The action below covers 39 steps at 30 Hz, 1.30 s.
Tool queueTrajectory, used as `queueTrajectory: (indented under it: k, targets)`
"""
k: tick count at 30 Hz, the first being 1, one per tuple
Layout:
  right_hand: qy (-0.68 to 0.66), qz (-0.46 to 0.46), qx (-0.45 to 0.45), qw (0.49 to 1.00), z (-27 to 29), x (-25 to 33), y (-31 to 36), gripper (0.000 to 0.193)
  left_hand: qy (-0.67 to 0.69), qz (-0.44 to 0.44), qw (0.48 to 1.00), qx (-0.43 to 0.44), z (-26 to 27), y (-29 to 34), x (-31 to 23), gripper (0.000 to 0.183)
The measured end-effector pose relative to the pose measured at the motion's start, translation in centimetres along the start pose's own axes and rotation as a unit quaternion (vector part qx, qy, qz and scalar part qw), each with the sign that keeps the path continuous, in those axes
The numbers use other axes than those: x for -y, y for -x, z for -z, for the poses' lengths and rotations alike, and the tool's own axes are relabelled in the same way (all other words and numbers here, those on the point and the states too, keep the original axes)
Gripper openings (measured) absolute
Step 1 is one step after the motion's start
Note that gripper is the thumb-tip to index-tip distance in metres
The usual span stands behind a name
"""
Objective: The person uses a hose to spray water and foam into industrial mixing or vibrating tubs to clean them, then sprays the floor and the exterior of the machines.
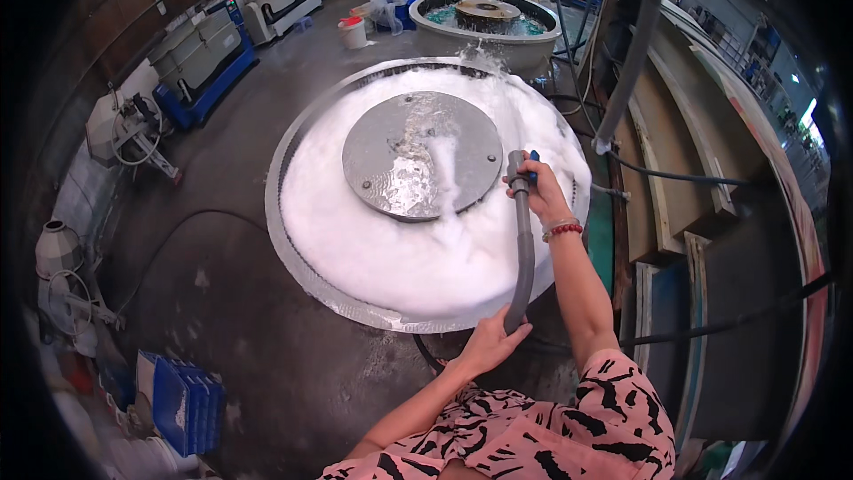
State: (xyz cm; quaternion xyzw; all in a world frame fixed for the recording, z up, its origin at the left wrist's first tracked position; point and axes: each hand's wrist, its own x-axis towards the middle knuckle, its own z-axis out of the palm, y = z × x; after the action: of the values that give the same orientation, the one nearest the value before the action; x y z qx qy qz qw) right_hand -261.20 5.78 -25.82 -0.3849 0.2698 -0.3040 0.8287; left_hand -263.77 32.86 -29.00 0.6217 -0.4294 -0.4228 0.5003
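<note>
Left grip [491, 342] and right grip [542, 188] clamp a hose [526, 253]; foam [346, 249] partly hides the tub [342, 305].

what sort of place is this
Most likely an industrial workshop: a big round tub filled with white foam, a second tub beyond it, and bulky machines lined up along the left side.

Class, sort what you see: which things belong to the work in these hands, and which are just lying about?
In use:
- grey hose, held by the left hand and right hand
- foam-filled round tub
- grey disc amid the white foam

Apparently lying about:
- blue crates
- red-and-white bucket
</note>
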Motion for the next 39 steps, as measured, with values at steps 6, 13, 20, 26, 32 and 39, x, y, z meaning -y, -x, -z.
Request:
queueTrajectory:
  k: [6,13,20,26,32,39]
  targets:
    - [-0.017,-0.001,-0.005,1.000,4.3,-0.6,5.6,0.037,-0.038,-0.026,0.999,0.002,-4.2,3.8,0.2,0.022]
    - [0.005,-0.051,-0.036,0.998,9.8,-3.3,15.0,0.035,-0.074,-0.042,0.996,-0.013,-10.3,10.6,3.6,0.026]
    - [-0.033,-0.069,-0.038,0.996,15.5,-6.3,22.3,0.059,-0.075,0.001,0.996,0.048,-15.7,15.4,6.9,0.039]
    - [-0.009,-0.023,0.006,1.000,14.6,-3.4,22.8,0.059,0.006,0.036,0.996,0.084,-17.2,14.5,5.7,0.026]
    - [-0.016,-0.047,-0.007,0.999,16.7,-3.1,20.1,0.053,0.033,0.104,0.993,0.052,-19.0,12.4,4.5,0.021]
    - [0.004,-0.068,0.056,0.996,18.8,-2.3,16.7,0.062,0.038,0.117,0.992,0.016,-22.7,9.0,6.7,0.019]
